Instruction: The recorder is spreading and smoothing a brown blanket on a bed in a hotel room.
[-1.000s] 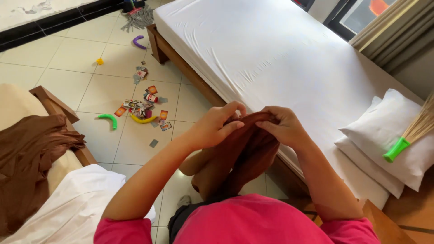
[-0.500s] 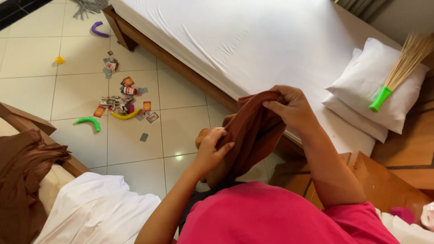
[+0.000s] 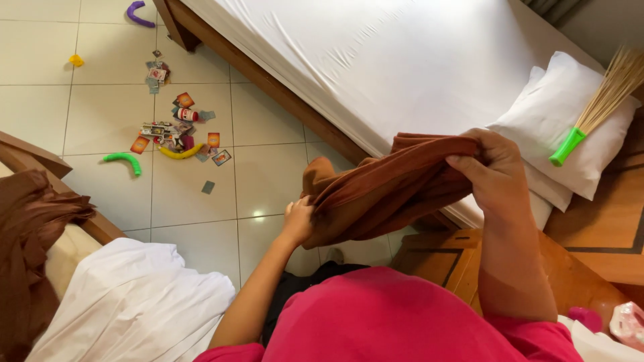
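I see a brown cloth [image 3: 396,188] held up in the air, over the floor beside the long edge of the bed [image 3: 376,74]. It is soft and rusty brown, all bunched into long folds, and it sags between the two hands. My right hand [image 3: 493,177] has its grip closed tight on the top end, fingers curled over the folds. My left hand [image 3: 298,221] is lower down, and its grip is pinched shut on the bottom end. Two white pillows [image 3: 570,127] lie at the end of the bed, with a straw broom [image 3: 594,107] on top. Small toys [image 3: 174,127] lie on the floor tiles [image 3: 107,121].
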